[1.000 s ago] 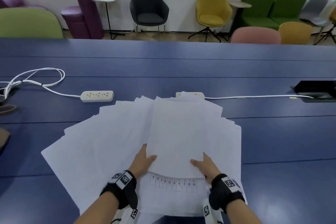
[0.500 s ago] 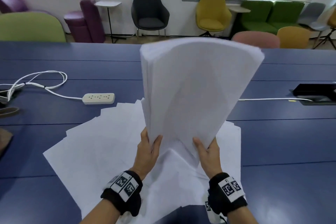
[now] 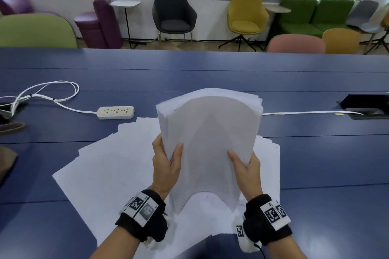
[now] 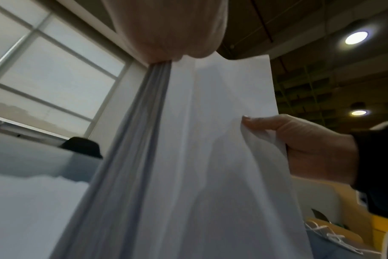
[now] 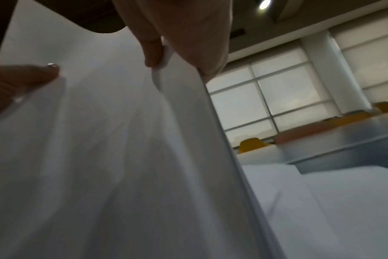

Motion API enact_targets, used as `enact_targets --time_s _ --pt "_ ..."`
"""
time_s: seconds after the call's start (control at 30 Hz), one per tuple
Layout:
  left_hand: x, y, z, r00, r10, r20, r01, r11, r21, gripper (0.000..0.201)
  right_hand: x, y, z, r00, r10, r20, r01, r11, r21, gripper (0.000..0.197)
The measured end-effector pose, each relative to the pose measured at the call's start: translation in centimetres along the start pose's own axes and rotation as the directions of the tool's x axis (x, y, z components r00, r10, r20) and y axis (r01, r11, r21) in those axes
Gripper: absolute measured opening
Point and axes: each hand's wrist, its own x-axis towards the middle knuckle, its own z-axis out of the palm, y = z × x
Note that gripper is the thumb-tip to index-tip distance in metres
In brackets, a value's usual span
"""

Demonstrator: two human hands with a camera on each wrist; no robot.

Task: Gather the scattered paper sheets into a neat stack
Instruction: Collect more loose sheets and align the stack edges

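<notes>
A thick stack of white paper sheets [image 3: 207, 145] stands upright on its lower edge, bowed forward at the top, held between both hands. My left hand [image 3: 166, 164] grips its left edge, thumb on the near face. My right hand [image 3: 245, 167] grips its right edge the same way. The left wrist view shows the stack's left edge [image 4: 144, 140] with the right hand [image 4: 299, 147] pinching the far side. In the right wrist view the right hand [image 5: 179, 40] pinches the stack [image 5: 100, 157]. Loose sheets [image 3: 109, 166] lie fanned on the blue table [image 3: 326, 153] beneath.
A white power strip [image 3: 115, 112] with a coiled cable [image 3: 46, 92] lies to the back left. Another white cable [image 3: 305, 113] runs right to a black floor-box lid [image 3: 366, 104]. Chairs line the far wall beyond the table.
The hands lifted a bundle of sheets off the fan and stood it upright. Since half a second ago the stack has come down and its top has curled forward.
</notes>
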Motion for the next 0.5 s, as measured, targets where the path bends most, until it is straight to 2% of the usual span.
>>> enact_targets --time_s 0.1,0.17,0.27,0.33,0.4,0.47,0.5 --pt "-1.4 -2.3 0.1 0.984 -0.155 0.085 0.151 0.987 0.056 0.029 -0.7 3.2 -0.4 0.984 0.171 0.052 -0.165 0.981 -0.103 0.017" --pt "-2.0 -3.7 0.5 0.948 -0.267 0.173 0.246 0.960 0.133 0.019 -0.9 4.4 -1.0 0.976 0.211 0.054 -0.196 0.959 -0.202 0.015" --pt "-1.3 -4.1 2.4 0.924 -0.293 0.246 0.237 0.943 0.234 0.020 0.2 4.2 -2.8 0.970 0.242 -0.012 -0.237 0.935 -0.263 0.025" --pt "-0.5 -4.4 4.4 0.902 -0.290 0.321 0.194 0.934 0.299 0.028 1.1 4.3 -4.5 0.944 0.314 -0.099 -0.329 0.905 -0.270 0.029" --pt "0.0 -5.9 6.8 0.842 -0.352 0.410 0.184 0.900 0.395 0.030 1.9 5.4 -6.1 0.908 0.374 -0.191 -0.418 0.850 -0.320 0.030" --pt "0.4 -8.2 8.8 0.737 -0.476 0.480 0.180 0.823 0.538 0.032 2.7 7.2 -7.6 0.864 0.421 -0.276 -0.503 0.746 -0.436 0.035" --pt "0.7 -9.3 9.5 0.693 -0.536 0.483 0.157 0.765 0.624 0.035 3.0 8.0 -8.3 0.842 0.442 -0.309 -0.539 0.668 -0.513 0.044"
